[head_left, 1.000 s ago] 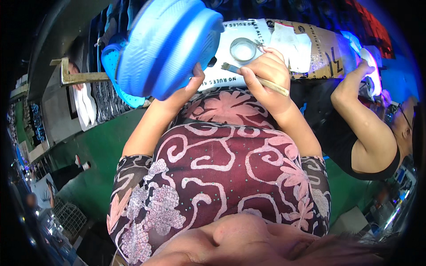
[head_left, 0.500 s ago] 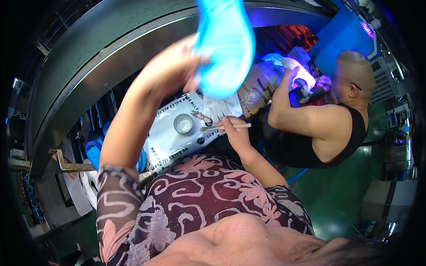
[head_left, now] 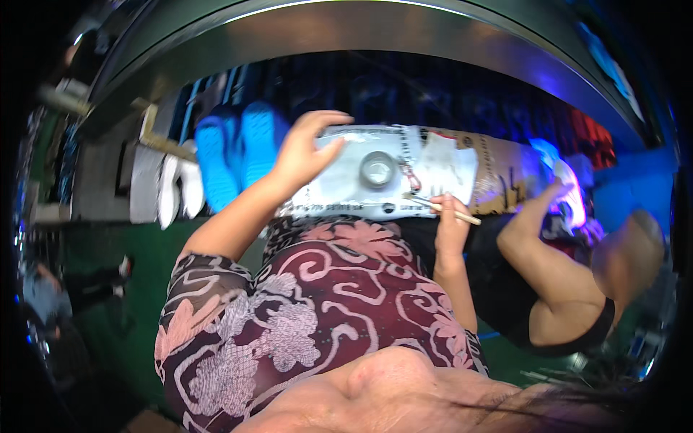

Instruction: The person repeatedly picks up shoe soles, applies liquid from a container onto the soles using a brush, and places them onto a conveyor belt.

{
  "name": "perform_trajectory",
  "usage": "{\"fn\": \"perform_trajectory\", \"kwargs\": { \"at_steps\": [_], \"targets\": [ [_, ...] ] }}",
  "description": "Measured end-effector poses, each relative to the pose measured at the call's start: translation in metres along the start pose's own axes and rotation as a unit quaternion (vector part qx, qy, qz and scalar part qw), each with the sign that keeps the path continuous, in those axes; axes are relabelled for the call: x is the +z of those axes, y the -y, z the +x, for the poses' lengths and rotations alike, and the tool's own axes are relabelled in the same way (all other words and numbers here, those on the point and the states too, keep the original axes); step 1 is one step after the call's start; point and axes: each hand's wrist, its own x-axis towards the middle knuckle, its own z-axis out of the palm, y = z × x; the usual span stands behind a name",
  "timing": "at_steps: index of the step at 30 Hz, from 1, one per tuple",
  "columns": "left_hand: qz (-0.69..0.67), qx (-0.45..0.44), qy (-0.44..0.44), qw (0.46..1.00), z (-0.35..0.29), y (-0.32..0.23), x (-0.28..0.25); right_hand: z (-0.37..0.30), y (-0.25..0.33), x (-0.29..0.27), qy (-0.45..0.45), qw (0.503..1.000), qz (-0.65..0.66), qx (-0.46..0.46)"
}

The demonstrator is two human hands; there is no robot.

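My left hand holds nothing; its thumb and fingers are apart above the left end of a white printed plastic sheet. A small grey round bowl stands on that sheet, right of the hand. Between the fingers of my right hand is a thin brush with a pale wooden handle, its tip pointing left over the sheet's near edge. Small red-handled snips lie just right of the bowl. Left of my left hand are blue perforated shoes, partly overlapping one another.
White shoes stand farther left, by a metal bracket. Brown cardboard adjoins the sheet on the right. A co-worker sits close on my right, hands at a bright violet-lit item. A metal beam spans the far side.
The blue shoe-shaped thing in my raised left hand is out of it, and that hand has come down to the sheet's left. The view has turned left; my right hand keeps the brush.
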Motion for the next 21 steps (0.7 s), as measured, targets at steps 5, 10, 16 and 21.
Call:
{"fn": "perform_trajectory", "kwargs": {
  "at_steps": [5,10,16,21],
  "targets": [
    [0.324,-0.223,-0.245,0.886,-0.162,0.067,-0.105,0.003,0.003,0.018,0.035,0.998,0.04,0.015],
    [-0.012,-0.549,-0.163,0.82,-0.216,0.085,-0.125,0.009,0.015,0.045,0.105,0.993,0.052,0.033],
    [-0.115,-0.549,-0.113,0.82,-0.208,0.094,-0.13,0.009,0.014,0.045,0.095,0.994,0.042,0.021],
    [-0.377,-0.422,-0.276,0.777,-0.168,0.022,-0.097,0.001,0.006,0.034,0.092,0.994,0.038,0.036]
  ]
}}
